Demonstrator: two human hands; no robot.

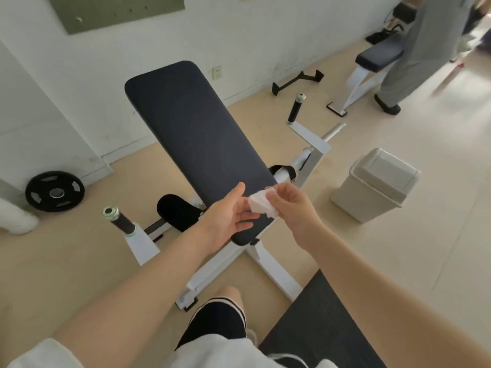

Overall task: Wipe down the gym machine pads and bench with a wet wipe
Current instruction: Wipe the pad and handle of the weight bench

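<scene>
A long dark padded bench (194, 128) slopes up and away on a white frame in the middle of the view. Over its near end, my right hand (292, 205) pinches a folded white wet wipe (261, 204). My left hand (228, 216) is beside it with straight fingers, its fingertips touching the wipe's left edge. A small black round pad (176, 211) sits low on the frame, left of the bench. A black padded seat (324, 328) lies at the bottom right.
A beige lidded bin (377, 184) stands on the floor to the right. A black weight plate (54, 191) leans on the wall at left. Two black-gripped handles (121, 220) (296, 108) flank the bench. A person in grey (422, 51) stands by another bench (380, 55).
</scene>
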